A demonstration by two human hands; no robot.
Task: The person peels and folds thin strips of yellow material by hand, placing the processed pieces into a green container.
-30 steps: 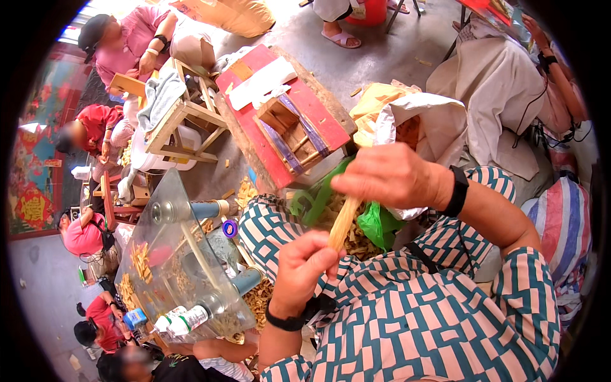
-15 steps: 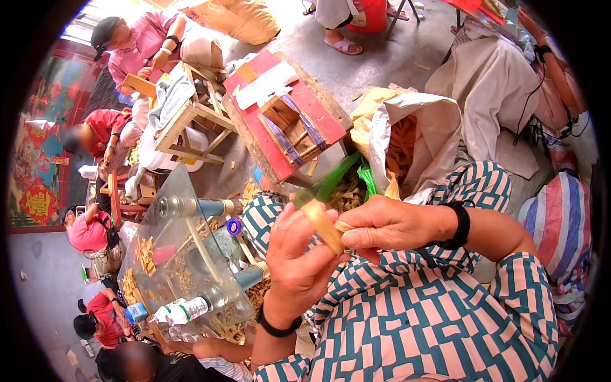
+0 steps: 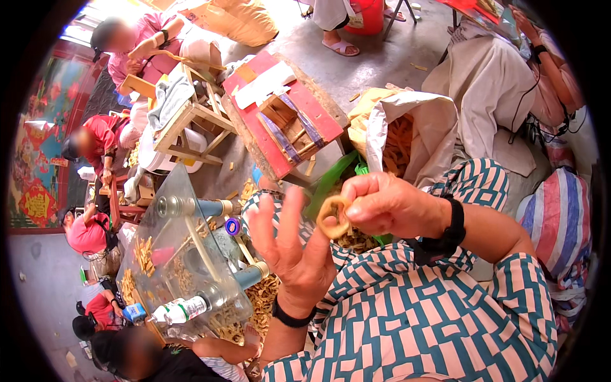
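Note:
Between the thumb and fingers of my right hand (image 3: 391,207) is a tan strip curled into a ring (image 3: 334,233); its material is hard to make out. My left hand (image 3: 293,254) is just left of the ring, its fingers spread and slightly blurred, gripping nothing. Whether its thumb touches the ring I cannot tell. Below and behind the ring, a green plastic bag (image 3: 326,191) holds tan curled pieces, partly hidden by my hands. Beyond my right hand stands an open white sack (image 3: 436,124) with orange-brown strips inside.
A tilted glass-topped table (image 3: 191,245) with a plastic bottle (image 3: 181,311) and tan pieces is at left. Ahead stand a red-topped wooden table (image 3: 254,67) and a wooden stool (image 3: 200,114). A striped bag (image 3: 557,219) lies at right. Several people sit around.
My left hand has come off the strip and spread its fingers, moving left. The strip, a blurred band before, now shows as a ring in my right hand.

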